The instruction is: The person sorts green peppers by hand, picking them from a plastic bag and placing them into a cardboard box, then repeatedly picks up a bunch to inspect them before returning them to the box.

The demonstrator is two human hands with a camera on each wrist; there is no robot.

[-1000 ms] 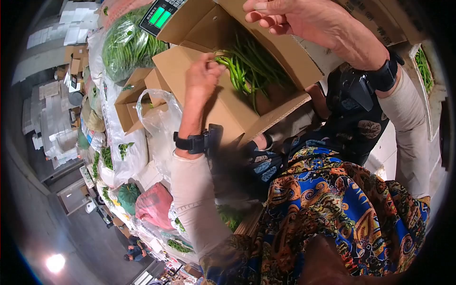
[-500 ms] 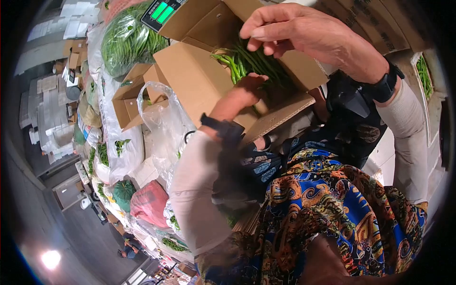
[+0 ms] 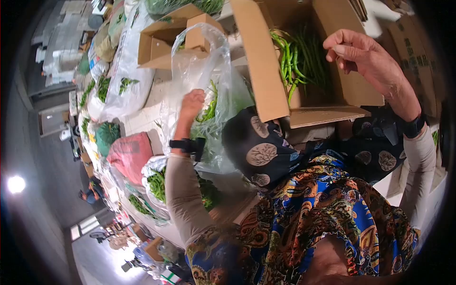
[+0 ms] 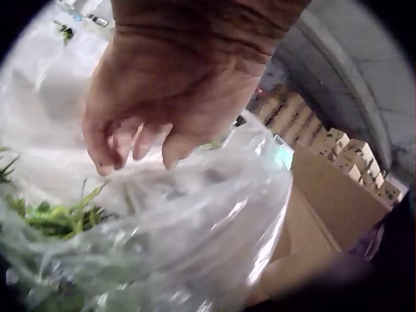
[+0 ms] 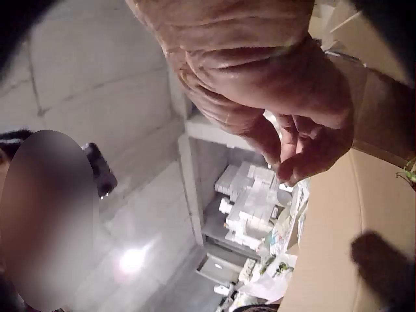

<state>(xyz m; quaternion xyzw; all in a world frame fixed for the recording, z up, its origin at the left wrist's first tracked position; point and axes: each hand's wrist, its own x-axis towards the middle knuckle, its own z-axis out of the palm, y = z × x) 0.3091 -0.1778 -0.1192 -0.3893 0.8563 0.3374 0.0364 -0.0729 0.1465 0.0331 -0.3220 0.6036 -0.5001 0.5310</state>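
Observation:
Long green chili peppers (image 3: 297,61) lie in the open cardboard box (image 3: 259,66) in the head view. Over the box's right side hovers my right hand (image 3: 363,59), its fingers loosely bent with nothing held in them. The right wrist view shows that hand's (image 5: 279,97) thumb close to the fingertips. To the left of the box, my left hand (image 3: 191,103) is above a clear plastic bag (image 3: 237,95) with green peppers (image 3: 209,107) inside. In the left wrist view the left hand (image 4: 172,97) hangs with loosely curved, empty fingers over the bag's crumpled film (image 4: 214,214).
A smaller open carton (image 3: 164,40) stands behind the bag. White sacks (image 3: 128,85), a pink sack (image 3: 130,154) and a dark green bundle (image 3: 105,135) line the left side. Printed cardboard (image 3: 418,61) stands at the right, beyond the right hand.
My left hand has left the peppers in the box and swung left to above the plastic bag. The right hand stays over the box's right side. The head view has shifted left.

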